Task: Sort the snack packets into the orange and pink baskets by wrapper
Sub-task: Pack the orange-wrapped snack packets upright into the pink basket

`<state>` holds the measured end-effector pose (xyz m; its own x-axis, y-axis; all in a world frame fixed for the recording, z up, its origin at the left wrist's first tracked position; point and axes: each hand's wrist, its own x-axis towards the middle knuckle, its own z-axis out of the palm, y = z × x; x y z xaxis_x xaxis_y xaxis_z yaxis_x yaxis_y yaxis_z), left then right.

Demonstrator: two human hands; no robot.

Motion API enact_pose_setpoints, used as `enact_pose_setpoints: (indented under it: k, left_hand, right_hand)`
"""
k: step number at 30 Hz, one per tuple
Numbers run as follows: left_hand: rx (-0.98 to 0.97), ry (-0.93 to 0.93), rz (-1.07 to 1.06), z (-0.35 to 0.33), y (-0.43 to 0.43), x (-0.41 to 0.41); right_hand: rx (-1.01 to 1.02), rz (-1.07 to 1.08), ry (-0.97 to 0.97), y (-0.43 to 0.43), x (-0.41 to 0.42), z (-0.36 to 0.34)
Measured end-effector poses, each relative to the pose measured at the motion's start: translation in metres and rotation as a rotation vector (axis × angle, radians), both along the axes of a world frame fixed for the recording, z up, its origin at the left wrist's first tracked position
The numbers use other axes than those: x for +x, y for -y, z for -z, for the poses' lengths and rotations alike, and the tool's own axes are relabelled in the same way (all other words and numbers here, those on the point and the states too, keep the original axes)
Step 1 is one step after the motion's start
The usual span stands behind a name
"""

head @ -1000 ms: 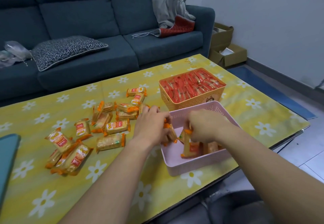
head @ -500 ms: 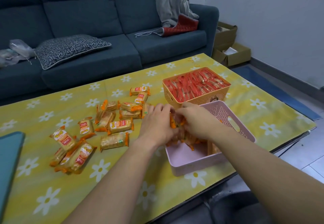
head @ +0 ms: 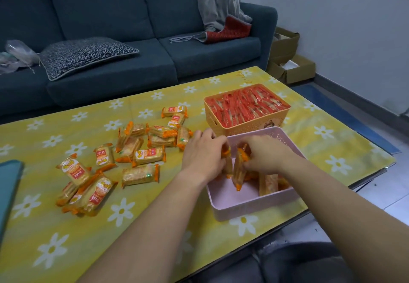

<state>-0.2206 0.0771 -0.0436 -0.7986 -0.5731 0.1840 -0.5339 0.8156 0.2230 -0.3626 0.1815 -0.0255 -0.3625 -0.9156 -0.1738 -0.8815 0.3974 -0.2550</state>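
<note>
The left hand (head: 203, 156) has its fingers curled round the first packet (head: 228, 165), holding it upright over the left part of the pink basket (head: 243, 207). The right hand (head: 265, 156) grips the second packet (head: 240, 172) the same way, on end and tilted slightly, just beside the first. Both packets are clear wrappers with crimped orange ends, and pale golden crackers show through them.

Under the right wrist, stored packets (head: 269, 183) of the same kind stand on edge along the basket's right side. The pink basket has perforated walls and sits at the near edge of the table. Just behind it is the orange basket (head: 243, 128), though I cannot tell whether the two touch. The orange basket is packed full of red packets (head: 245, 107) set on edge in rows.

Left of the hands, loose packets (head: 141, 156) with orange ends lie scattered on the yellow daisy tablecloth (head: 55, 249). Some show a red and white label, others the bare crackers. A teal object (head: 8, 185) lies at the left edge of the table, and a dark blue sofa (head: 110, 17) with a patterned cushion (head: 86, 54) stands beyond
</note>
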Motion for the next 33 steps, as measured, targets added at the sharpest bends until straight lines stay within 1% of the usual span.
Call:
enact_pose_setpoints:
  k: [2,6,9,12,15,16,17,18,19,21,23,26,29,33]
  left_hand:
    - [0.000,0.006,-0.004,0.000,0.001,0.000]
    - [-0.033,0.014,-0.017,0.001,0.001,-0.002]
    - [-0.052,0.006,-0.022,0.002,-0.002,-0.005]
    - [-0.041,-0.020,0.033,0.003,-0.006,-0.009]
    - [-0.067,-0.012,0.068,0.006,-0.008,-0.011]
    - [-0.069,-0.005,0.065,0.007,-0.008,-0.012]
    - [-0.067,0.003,0.059,0.007,-0.008,-0.012]
    - [-0.061,0.005,0.055,0.007,-0.008,-0.013]
    - [-0.058,0.006,0.053,0.006,-0.008,-0.014]
    - [-0.055,0.009,0.053,0.005,-0.009,-0.015]
    - [-0.039,0.005,0.048,0.005,-0.010,-0.014]
    - [-0.025,0.001,0.041,0.005,-0.009,-0.013]
    - [-0.025,0.002,0.037,0.006,-0.008,-0.015]
    - [-0.023,-0.001,0.030,0.008,-0.007,-0.015]
  right_hand:
    - [-0.068,0.015,0.019,-0.002,-0.002,-0.004]
    - [-0.270,0.086,0.008,0.001,-0.005,-0.003]
    - [-0.267,0.106,0.074,0.009,0.000,0.013]
    - [-0.228,0.117,0.130,0.014,0.004,0.023]
    - [-0.238,0.162,0.299,0.007,-0.006,0.013]
    - [-0.253,0.188,0.307,0.002,-0.013,0.010]
    - [-0.272,0.218,0.248,-0.002,-0.020,0.007]
    - [-0.273,0.242,0.141,-0.006,-0.026,0.005]
    - [-0.254,0.268,0.038,-0.009,-0.031,0.005]
    - [-0.175,0.306,-0.097,-0.010,-0.032,0.008]
    - [-0.090,0.310,-0.184,-0.004,-0.024,0.015]
    - [-0.077,0.281,-0.233,0.004,-0.014,0.023]
    - [-0.098,0.326,-0.128,0.004,-0.019,0.018]
    - [-0.170,0.349,0.148,-0.012,-0.033,0.002]
